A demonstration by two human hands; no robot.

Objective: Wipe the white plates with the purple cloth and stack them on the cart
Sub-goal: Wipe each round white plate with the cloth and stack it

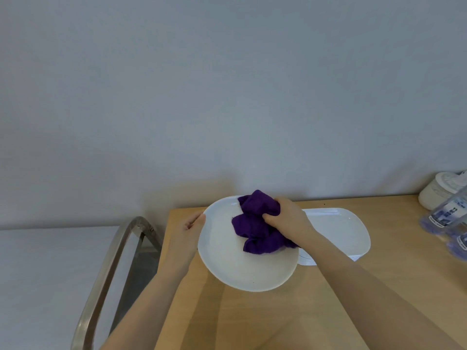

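Right fingers point(271, 218) bunch the soft cloth point(255, 223) against the plate point(227, 256); left fingers point(195, 222) pinch its far-left rim, holding it tilted above the table point(353, 299). Glazed, stiff, breakable and likely slippery, it is best gripped by the rim. More plates point(338, 228) lie beyond the right hand.

A round white plate point(227, 253) is held tilted at its left rim; a bunched purple cloth point(255, 223) is gripped against its upper face, stacked white plates point(338, 231) lying behind.
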